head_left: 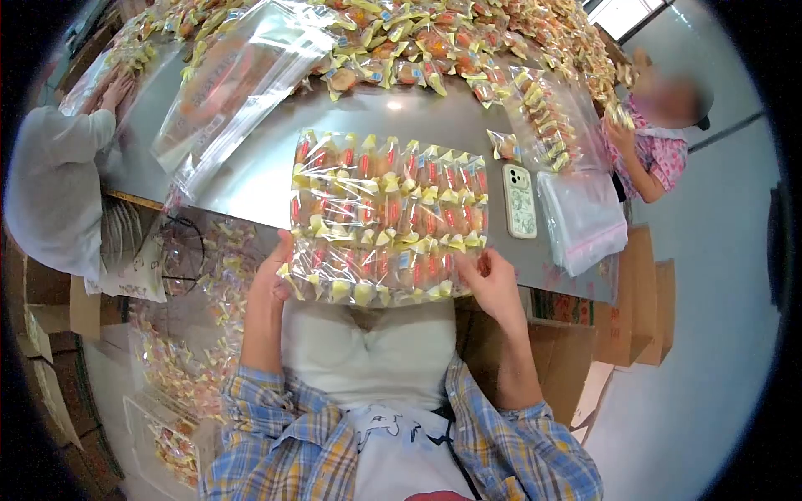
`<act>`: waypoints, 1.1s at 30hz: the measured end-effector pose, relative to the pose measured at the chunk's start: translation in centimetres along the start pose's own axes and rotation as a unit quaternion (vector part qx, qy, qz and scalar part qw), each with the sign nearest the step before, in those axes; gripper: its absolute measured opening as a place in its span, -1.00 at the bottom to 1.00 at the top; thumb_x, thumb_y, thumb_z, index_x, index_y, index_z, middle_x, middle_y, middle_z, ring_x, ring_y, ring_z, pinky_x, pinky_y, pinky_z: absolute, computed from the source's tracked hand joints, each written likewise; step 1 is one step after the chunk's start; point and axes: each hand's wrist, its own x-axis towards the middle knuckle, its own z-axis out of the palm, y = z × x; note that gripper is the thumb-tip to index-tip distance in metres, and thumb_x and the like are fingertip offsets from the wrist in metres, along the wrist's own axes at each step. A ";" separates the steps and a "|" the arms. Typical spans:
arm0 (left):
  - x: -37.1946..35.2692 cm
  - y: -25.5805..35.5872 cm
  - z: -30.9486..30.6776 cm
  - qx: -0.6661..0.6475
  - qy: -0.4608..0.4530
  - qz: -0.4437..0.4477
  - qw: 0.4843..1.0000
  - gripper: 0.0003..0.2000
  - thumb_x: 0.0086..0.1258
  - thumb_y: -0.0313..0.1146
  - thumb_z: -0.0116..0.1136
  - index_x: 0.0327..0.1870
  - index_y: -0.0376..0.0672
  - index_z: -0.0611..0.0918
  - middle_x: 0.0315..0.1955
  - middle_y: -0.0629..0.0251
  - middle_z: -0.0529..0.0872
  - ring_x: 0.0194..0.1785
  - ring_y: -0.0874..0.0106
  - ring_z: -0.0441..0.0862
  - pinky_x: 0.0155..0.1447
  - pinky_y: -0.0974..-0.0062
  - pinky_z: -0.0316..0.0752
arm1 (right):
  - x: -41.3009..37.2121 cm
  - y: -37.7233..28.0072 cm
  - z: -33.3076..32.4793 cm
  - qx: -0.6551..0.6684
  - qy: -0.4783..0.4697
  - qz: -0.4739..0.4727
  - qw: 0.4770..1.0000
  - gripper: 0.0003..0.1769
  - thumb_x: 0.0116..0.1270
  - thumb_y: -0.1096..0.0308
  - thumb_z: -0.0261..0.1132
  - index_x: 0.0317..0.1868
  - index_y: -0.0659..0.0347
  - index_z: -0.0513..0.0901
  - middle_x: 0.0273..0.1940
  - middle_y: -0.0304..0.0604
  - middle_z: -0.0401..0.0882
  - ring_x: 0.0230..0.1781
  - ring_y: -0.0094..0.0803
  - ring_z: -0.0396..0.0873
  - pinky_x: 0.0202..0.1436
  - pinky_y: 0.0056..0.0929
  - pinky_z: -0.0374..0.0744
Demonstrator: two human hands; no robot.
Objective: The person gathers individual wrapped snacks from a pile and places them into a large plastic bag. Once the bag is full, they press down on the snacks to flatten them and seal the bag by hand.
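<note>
Between my hands is a clear plastic bag of small wrapped snacks (388, 219), lined up in three rows with yellow wrapper ends and red marks. It lies over the table's front edge, its near side above my lap. My left hand (274, 271) grips the bag's lower left side, most of its fingers hidden behind the plastic. At the lower right corner, my right hand (491, 282) pinches the bag between thumb and fingers. One loose wrapped snack (504, 145) lies on the table to the right, just above a phone (519, 200) in a patterned case.
Loose wrapped snacks (434, 42) are heaped along the back of the metal table (251, 179). Clear bags (242, 92) lie at left, more bags (581, 217) at right. Co-workers (652, 142) (63, 167) are on both sides. Cardboard boxes (635, 292) stand at lower right.
</note>
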 end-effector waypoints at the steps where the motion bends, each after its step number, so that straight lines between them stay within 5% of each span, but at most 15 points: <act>1: 0.1 0.1 0.3 0.002 -0.001 -0.016 1.000 -0.15 0.51 0.34 0.07 0.56 -0.23 0.39 0.36 0.09 0.63 0.32 0.22 0.67 0.33 0.16 0.67 | 0.4 0.4 0.2 0.004 0.005 0.015 1.000 -0.26 0.39 -0.24 0.42 -0.19 0.50 0.71 -0.38 0.11 0.73 -0.34 -0.15 0.69 -0.16 -0.17 0.62; 6: -1.5 0.3 2.6 0.010 0.037 -0.008 0.999 -0.18 0.55 0.33 0.06 0.57 -0.20 0.40 0.35 0.15 0.65 0.31 0.25 0.68 0.31 0.13 0.66 | 1.4 -0.5 0.1 -0.085 0.014 0.046 0.995 -0.21 0.40 -0.29 0.39 -0.22 0.52 0.72 -0.43 0.17 0.70 -0.36 -0.06 0.71 -0.17 -0.12 0.61; 9: -2.5 0.4 3.8 0.014 0.108 0.012 0.994 -0.37 0.65 0.16 0.09 0.47 -0.17 0.53 0.25 0.18 0.72 0.19 0.33 0.74 0.17 0.26 0.70 | 1.0 0.9 0.2 -0.019 0.020 0.023 0.999 -0.23 0.44 -0.28 0.34 -0.16 0.50 0.72 -0.42 0.17 0.69 -0.36 -0.02 0.69 -0.15 -0.12 0.61; 12: -4.4 1.9 6.6 0.081 0.166 -0.003 0.983 -0.45 0.69 0.11 0.04 0.40 -0.18 0.59 0.16 0.21 0.77 0.10 0.38 0.77 0.14 0.32 0.69 | -0.5 0.4 0.6 -0.015 0.044 0.031 0.998 -0.28 0.49 -0.23 0.31 -0.06 0.45 0.73 -0.33 0.19 0.74 -0.29 0.02 0.73 -0.10 -0.11 0.63; 16: -4.2 1.8 3.8 0.113 0.102 0.034 0.988 -0.48 0.64 0.13 0.14 0.35 -0.07 0.63 0.12 0.35 0.79 0.13 0.40 0.74 0.20 0.25 0.66 | -1.9 -0.9 0.8 0.013 0.030 0.022 0.999 -0.40 0.61 -0.02 0.24 0.21 0.46 0.64 -0.05 0.29 0.76 0.00 0.10 0.75 0.08 -0.11 0.63; 21: -4.5 1.5 3.6 0.254 0.253 0.183 0.916 -0.63 0.71 -0.07 0.10 0.25 -0.16 0.67 0.08 0.32 0.77 0.12 0.43 0.71 0.21 0.34 0.62 | -2.4 0.8 2.4 -0.146 0.213 -0.196 0.946 -0.51 0.52 0.18 0.32 0.30 0.35 0.62 0.29 0.23 0.60 0.33 0.12 0.57 0.44 -0.02 0.49; 23: -4.4 1.2 1.8 0.287 0.293 0.268 0.872 -0.68 0.69 -0.16 0.15 0.20 -0.21 0.68 0.09 0.32 0.76 0.12 0.44 0.70 0.22 0.36 0.60 | -2.9 -1.2 2.1 -0.152 0.180 -0.270 0.934 -0.51 0.45 0.25 0.37 0.31 0.31 0.63 0.34 0.19 0.57 0.38 0.10 0.53 0.51 0.03 0.43; 26: -7.6 1.5 7.6 0.556 0.292 0.454 0.632 -0.76 0.59 -0.31 0.27 0.14 -0.20 0.71 0.10 0.23 0.74 0.14 0.34 0.69 0.21 0.35 0.59 | -3.4 -3.1 3.1 -0.070 0.068 -0.350 0.932 -0.49 0.36 0.32 0.41 0.29 0.28 0.65 0.33 0.15 0.58 0.39 0.06 0.52 0.54 0.08 0.41; 28: -9.6 0.7 12.8 0.717 0.148 0.465 0.498 -0.66 0.44 -0.29 0.40 0.18 -0.17 0.70 0.14 0.14 0.73 0.21 0.20 0.66 0.28 0.25 0.55 | -3.3 -4.0 4.6 -0.127 0.041 -0.414 0.900 -0.50 0.35 0.33 0.41 0.28 0.28 0.66 0.34 0.13 0.58 0.40 0.07 0.51 0.54 0.09 0.41; 30: -9.0 -0.5 15.1 0.795 0.012 0.427 0.430 -0.52 0.38 -0.14 0.43 0.26 -0.13 0.69 0.23 0.13 0.68 0.33 0.11 0.57 0.44 0.10 0.39 | -3.5 -4.6 5.5 -0.136 0.048 -0.396 0.907 -0.51 0.37 0.33 0.39 0.28 0.27 0.67 0.37 0.09 0.56 0.46 0.06 0.45 0.55 0.11 0.37; 33: -8.2 -1.5 16.0 0.836 0.005 0.386 0.390 -0.42 0.37 0.00 0.40 0.33 -0.13 0.66 0.30 0.19 0.64 0.42 0.16 0.50 0.55 0.01 0.20 | -3.6 -4.4 5.5 -0.146 0.053 -0.379 0.912 -0.49 0.42 0.27 0.36 0.34 0.25 0.64 0.43 0.05 0.52 0.50 0.07 0.40 0.59 0.15 0.29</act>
